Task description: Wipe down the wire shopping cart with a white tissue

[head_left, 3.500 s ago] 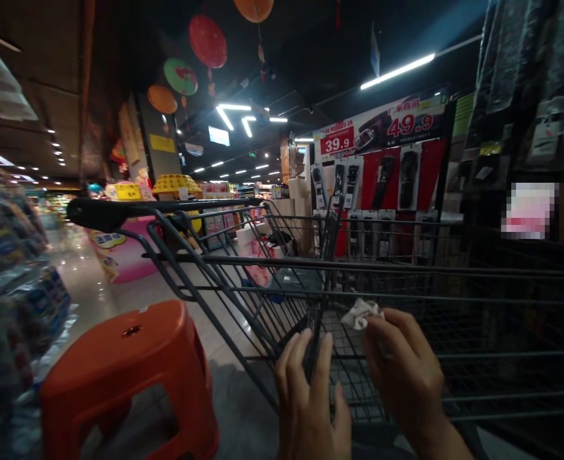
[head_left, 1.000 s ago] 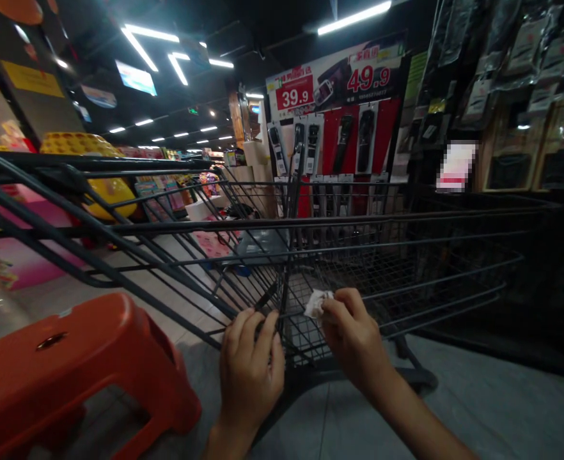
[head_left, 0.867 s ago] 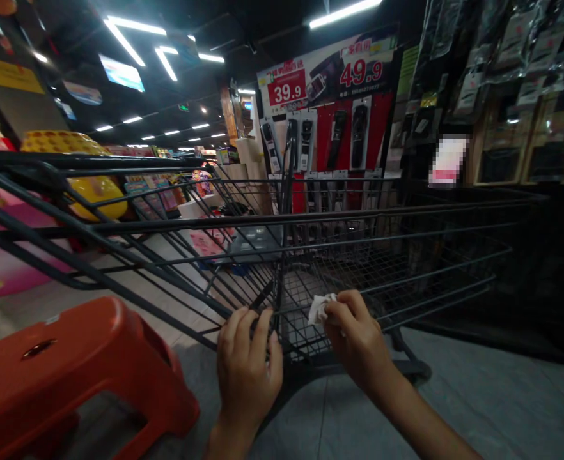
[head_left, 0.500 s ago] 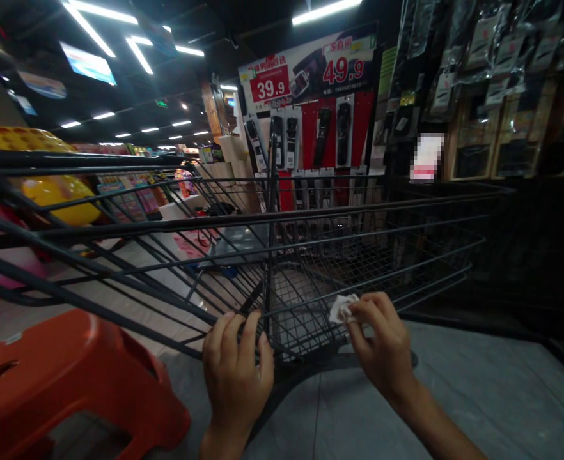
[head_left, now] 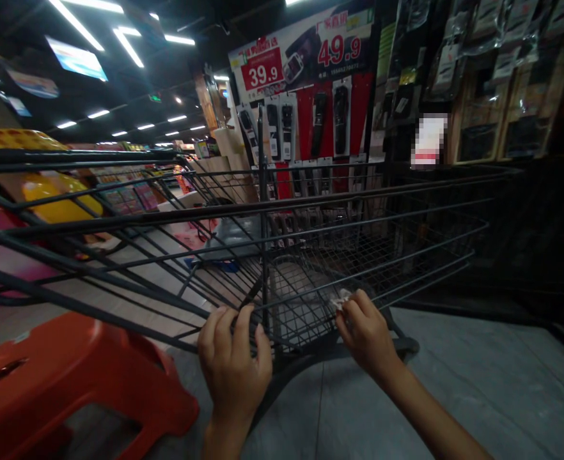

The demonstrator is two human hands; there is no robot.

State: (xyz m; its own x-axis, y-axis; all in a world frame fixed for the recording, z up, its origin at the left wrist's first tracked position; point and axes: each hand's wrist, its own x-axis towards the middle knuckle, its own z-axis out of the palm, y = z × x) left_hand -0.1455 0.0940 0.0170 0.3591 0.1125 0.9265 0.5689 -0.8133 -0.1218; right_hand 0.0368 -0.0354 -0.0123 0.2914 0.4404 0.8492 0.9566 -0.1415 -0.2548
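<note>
A dark wire shopping cart (head_left: 311, 203) stretches across the view, its mesh basket open at the top. My left hand (head_left: 234, 358) has its fingers curled over the cart's lower frame, near a dark upright bar; part of the grip is hidden behind the hand. In my right hand (head_left: 366, 335) a crumpled white tissue (head_left: 342, 298) is pinched between thumb and fingers. The tissue is at the lower wires on the cart's side, and I cannot tell whether it presses on them.
An orange plastic stool (head_left: 85, 377) stands at the lower left, close to the cart. Behind the cart is a rack of packaged belts (head_left: 342, 118) under a price sign (head_left: 305, 54). A yellow balloon-like object (head_left: 64, 197) is at the left. Grey tiles (head_left: 474, 377) cover the floor.
My right hand has moved slightly left and its fingers have closed more over the tissue, so less of it shows. My left hand keeps its place on the cart. The view has shifted slightly.
</note>
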